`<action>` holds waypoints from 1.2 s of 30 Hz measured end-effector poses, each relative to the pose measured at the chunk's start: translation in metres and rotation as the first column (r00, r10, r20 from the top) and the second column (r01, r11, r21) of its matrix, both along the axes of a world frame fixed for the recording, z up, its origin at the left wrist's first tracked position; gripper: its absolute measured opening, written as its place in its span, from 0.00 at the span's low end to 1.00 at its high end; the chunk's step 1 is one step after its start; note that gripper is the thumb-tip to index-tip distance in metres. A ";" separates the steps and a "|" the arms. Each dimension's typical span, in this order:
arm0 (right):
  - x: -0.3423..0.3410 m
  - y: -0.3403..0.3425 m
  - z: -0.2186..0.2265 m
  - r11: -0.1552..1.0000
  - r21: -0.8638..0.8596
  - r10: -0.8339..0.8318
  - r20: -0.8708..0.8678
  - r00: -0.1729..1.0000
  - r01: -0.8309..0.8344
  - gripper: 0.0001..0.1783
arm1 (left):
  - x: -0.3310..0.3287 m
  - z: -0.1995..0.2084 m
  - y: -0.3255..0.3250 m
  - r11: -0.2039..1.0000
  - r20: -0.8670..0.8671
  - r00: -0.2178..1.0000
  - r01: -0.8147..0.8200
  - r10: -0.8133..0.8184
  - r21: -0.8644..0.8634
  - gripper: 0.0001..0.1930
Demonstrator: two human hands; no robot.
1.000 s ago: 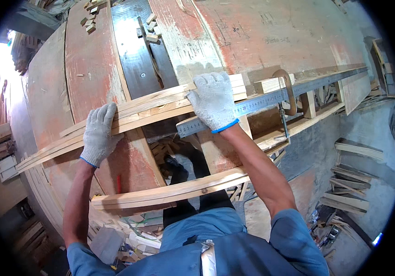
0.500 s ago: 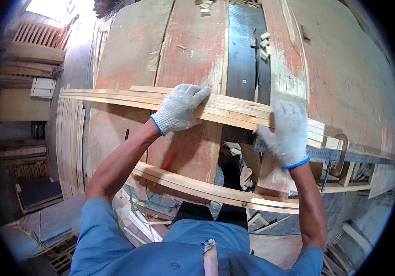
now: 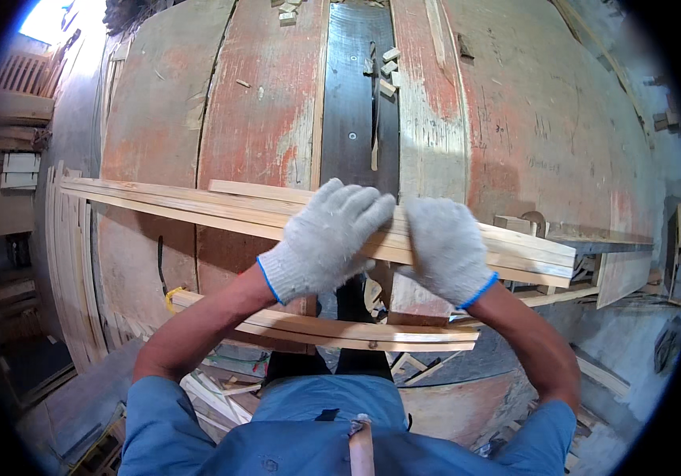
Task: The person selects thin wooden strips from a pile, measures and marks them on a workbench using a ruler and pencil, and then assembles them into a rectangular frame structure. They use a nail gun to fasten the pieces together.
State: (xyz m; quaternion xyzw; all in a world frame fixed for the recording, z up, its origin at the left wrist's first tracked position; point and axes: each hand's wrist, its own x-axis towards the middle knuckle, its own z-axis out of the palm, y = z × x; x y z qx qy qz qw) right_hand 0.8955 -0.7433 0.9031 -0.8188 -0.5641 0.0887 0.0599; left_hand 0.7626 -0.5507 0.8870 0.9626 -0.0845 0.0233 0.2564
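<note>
A bundle of long, pale wooden strips [image 3: 189,206] lies crosswise in front of me, raised over the wooden workbench [image 3: 257,135]. My left hand [image 3: 331,236], in a white knit glove with a blue cuff, is wrapped over the middle of the bundle. My right hand [image 3: 445,250], gloved alike, grips the same strips just to the right, with only a small gap between the hands. The strips' right ends stick out past the right hand; one upper strip starts short of the others at the left. Both thumbs are mostly hidden.
A second pair of wooden strips [image 3: 356,333] lies along the bench's near edge, close to my body. A dark metal plate with a slot [image 3: 352,111] is set into the bench, with small offcuts [image 3: 389,70] beside it. More long strips [image 3: 70,270] are stacked at the left.
The bundle has come nearer to me. My right hand has slid left along it, so the hands are now close together. The whole view has shifted too.
</note>
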 end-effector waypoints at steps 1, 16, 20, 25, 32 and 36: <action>0.012 -0.020 0.000 0.999 -0.035 -0.011 0.010 1.000 0.011 0.37 | -0.001 0.007 -0.004 1.000 -0.050 0.999 0.007 -0.007 0.008 0.47; 0.230 -0.155 -0.034 0.972 -0.224 -0.030 0.151 0.988 0.064 0.56 | -0.009 -0.058 0.103 0.884 0.008 0.943 -0.313 0.331 0.347 0.48; 0.248 -0.154 -0.054 0.967 -0.243 -0.043 0.126 0.991 0.073 0.56 | 0.007 -0.068 0.103 0.896 -0.005 0.935 -0.337 0.354 0.289 0.43; 0.267 -0.164 -0.092 0.976 -0.210 -0.029 0.115 0.993 0.053 0.56 | 0.023 -0.083 0.097 0.900 -0.018 0.932 -0.343 0.361 0.270 0.41; 0.290 -0.151 -0.111 0.983 -0.184 0.016 0.124 0.992 0.007 0.54 | 0.026 -0.098 0.105 0.874 0.034 0.928 -0.361 0.370 0.326 0.35; 0.298 -0.146 -0.115 0.986 -0.168 0.030 0.143 0.989 -0.005 0.52 | 0.034 -0.098 0.112 0.871 0.081 0.929 -0.368 0.362 0.326 0.33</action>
